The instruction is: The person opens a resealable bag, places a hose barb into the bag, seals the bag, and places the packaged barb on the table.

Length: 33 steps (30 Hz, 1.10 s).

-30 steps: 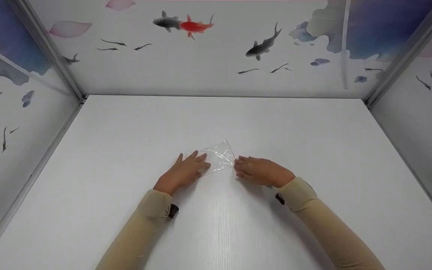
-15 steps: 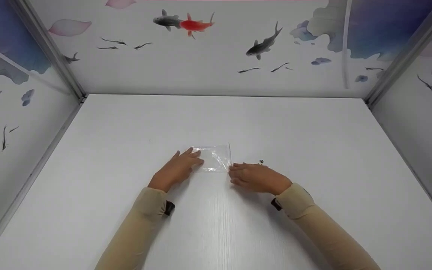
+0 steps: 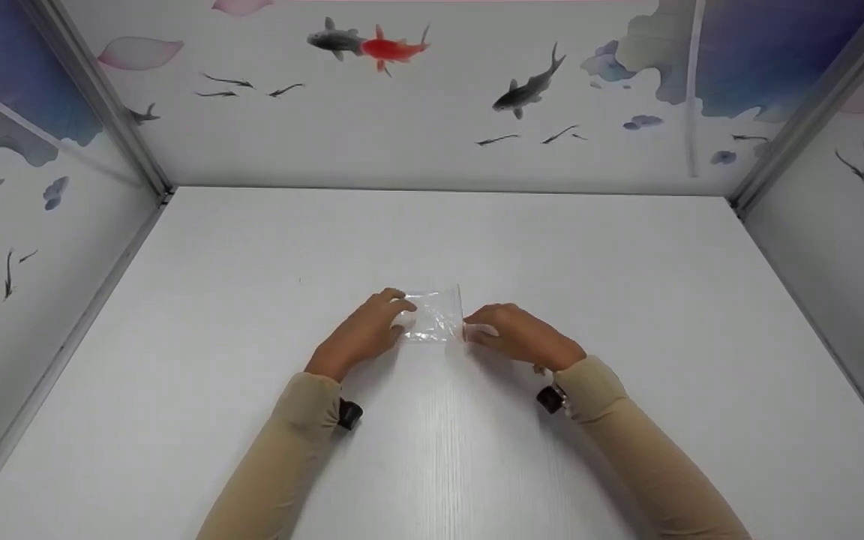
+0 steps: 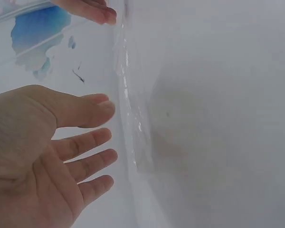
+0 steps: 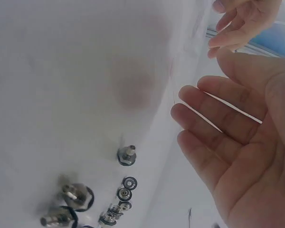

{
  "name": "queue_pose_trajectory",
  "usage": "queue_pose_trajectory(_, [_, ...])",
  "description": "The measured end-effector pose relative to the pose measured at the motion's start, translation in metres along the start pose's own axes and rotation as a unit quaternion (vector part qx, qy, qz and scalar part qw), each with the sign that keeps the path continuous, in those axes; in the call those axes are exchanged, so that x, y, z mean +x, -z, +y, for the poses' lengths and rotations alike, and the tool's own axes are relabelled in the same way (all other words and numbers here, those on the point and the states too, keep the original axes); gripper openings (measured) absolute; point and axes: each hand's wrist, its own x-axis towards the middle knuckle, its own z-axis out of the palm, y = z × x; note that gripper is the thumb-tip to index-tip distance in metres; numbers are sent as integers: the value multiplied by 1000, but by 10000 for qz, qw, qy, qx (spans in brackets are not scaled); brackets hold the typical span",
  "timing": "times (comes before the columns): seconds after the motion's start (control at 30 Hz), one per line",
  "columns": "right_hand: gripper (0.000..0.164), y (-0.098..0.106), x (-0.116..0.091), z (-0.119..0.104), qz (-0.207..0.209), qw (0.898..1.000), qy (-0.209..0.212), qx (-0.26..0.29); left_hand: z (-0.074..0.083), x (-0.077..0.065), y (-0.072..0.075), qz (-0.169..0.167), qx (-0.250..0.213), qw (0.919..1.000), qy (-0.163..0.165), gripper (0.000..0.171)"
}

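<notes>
A clear plastic bag lies flat on the white table, between my two hands. At its left end is my left hand, fingers loosely bent; in the left wrist view that hand shows an uncurled palm beside the bag. My right hand is at the bag's right edge, thumb side up. The right wrist view shows its fingers extended and close together, with nothing in the palm. Several small metal fittings with dark rings stand or lie under the right hand.
The white table is bounded by printed panels: a back wall and a side wall on each side. Another metal fitting is nearer the right wrist. Dark wrist devices sit at both cuffs.
The tilted bag has been turned straight with the table. Both hands have since rolled thumb side up at its ends. Small metal parts seen beyond the right hand are now mostly hidden by it.
</notes>
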Motion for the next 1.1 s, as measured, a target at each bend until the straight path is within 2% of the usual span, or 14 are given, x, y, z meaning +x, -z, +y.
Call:
queue_pose_trajectory(0.17, [29, 8, 12, 7, 447, 9974, -434, 357, 19, 11, -1, 361, -563, 9971, 359, 35])
queue_pose_trajectory(0.37, [27, 13, 27, 14, 734, 9880, -1152, 727, 33, 26, -9, 533, -1351, 9887, 369, 30])
queue_pose_trajectory(0.47, [27, 13, 32, 17, 764, 9832, -1453, 799, 36, 33, -15, 472, -1570, 9855, 428, 30])
queue_pose_trajectory(0.67, [27, 7, 43, 22, 668, 9744, -1900, 999, 37, 43, -27, 214, -1835, 9799, 759, 34])
queue_pose_trajectory(0.93, [23, 2, 50, 20, 665, 9696, -2027, 1202, 35, 47, -34, -29, -1989, 9760, 887, 34])
queue_pose_trajectory(1.1, [21, -1, 53, 21, 644, 9633, -2201, 1394, 31, 48, -39, 24, -2139, 9724, 931, 32])
